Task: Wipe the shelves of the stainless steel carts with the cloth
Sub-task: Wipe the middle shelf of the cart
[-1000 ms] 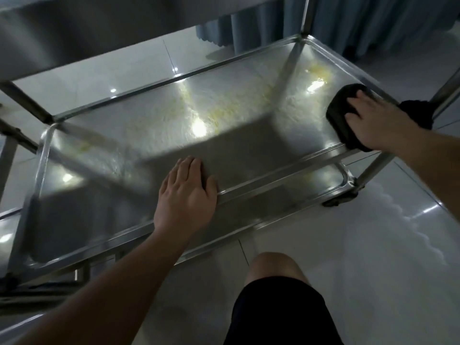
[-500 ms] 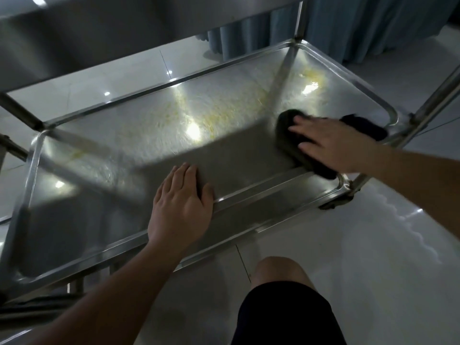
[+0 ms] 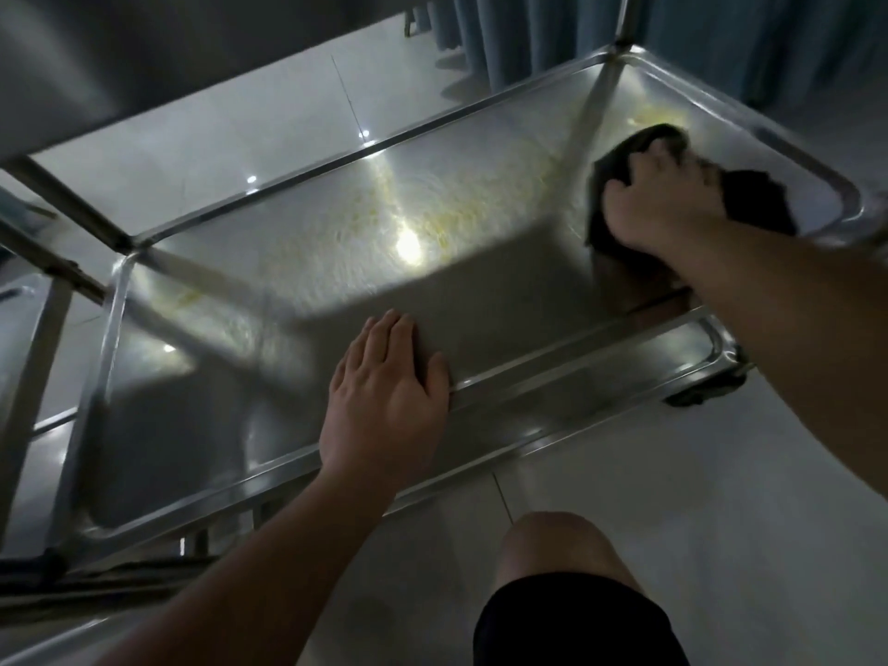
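The stainless steel cart's lower shelf (image 3: 336,242) fills the middle of the head view, with yellowish smears across its far half. A dark cloth (image 3: 620,165) lies on the shelf's right end. My right hand (image 3: 668,204) presses on the cloth with fingers curled into it. My left hand (image 3: 389,396) rests flat on the shelf's near rim, fingers straight and pointing into the shelf.
The cart's upper shelf (image 3: 144,50) overhangs at the top left. A vertical post (image 3: 624,16) rises at the far right corner, a caster (image 3: 711,391) sits under the near right corner. Blue curtains (image 3: 721,36) hang behind. My knee (image 3: 557,555) is on the tiled floor in front.
My right hand slid the cloth from the shelf's right edge leftward along the near side, then back toward the far right corner. My left hand stayed on the rim.
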`<action>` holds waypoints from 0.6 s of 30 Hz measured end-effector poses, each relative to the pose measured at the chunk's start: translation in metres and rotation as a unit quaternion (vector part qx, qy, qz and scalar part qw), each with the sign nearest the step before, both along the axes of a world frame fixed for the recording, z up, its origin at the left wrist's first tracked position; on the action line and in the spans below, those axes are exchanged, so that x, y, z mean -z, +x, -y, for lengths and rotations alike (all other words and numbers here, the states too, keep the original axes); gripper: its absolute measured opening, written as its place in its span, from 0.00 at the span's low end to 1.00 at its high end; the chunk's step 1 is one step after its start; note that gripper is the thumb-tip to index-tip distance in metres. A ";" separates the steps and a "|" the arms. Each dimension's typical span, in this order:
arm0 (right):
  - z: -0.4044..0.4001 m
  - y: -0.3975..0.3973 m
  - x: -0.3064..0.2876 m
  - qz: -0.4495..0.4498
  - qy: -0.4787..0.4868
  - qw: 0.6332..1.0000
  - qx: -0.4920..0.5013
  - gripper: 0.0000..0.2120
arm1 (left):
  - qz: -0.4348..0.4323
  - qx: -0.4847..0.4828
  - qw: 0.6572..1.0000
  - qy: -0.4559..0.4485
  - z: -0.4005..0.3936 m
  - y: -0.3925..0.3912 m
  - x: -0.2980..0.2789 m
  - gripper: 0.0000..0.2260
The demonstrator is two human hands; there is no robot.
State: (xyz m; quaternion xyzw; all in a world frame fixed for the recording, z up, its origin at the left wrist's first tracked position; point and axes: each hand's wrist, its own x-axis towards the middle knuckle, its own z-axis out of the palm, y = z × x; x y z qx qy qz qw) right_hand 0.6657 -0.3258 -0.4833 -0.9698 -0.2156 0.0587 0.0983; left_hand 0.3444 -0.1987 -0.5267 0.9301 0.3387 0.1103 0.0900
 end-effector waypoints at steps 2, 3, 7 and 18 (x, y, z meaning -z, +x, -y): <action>-0.016 -0.036 -0.001 0.014 0.000 0.994 -0.109 0.29 | 0.000 0.002 1.000 0.001 0.001 0.000 -0.001 0.28; -0.019 -0.055 0.000 0.013 -0.001 0.985 -0.174 0.29 | 0.000 0.003 1.000 0.001 0.002 0.000 -0.002 0.29; 0.007 -0.082 0.005 -0.022 -0.005 0.934 -0.356 0.34 | -0.009 0.007 1.000 0.001 0.006 -0.001 -0.006 0.30; 0.075 0.074 0.000 -0.005 -0.053 0.997 0.055 0.35 | -0.014 0.002 1.000 -0.008 0.006 -0.001 -0.008 0.31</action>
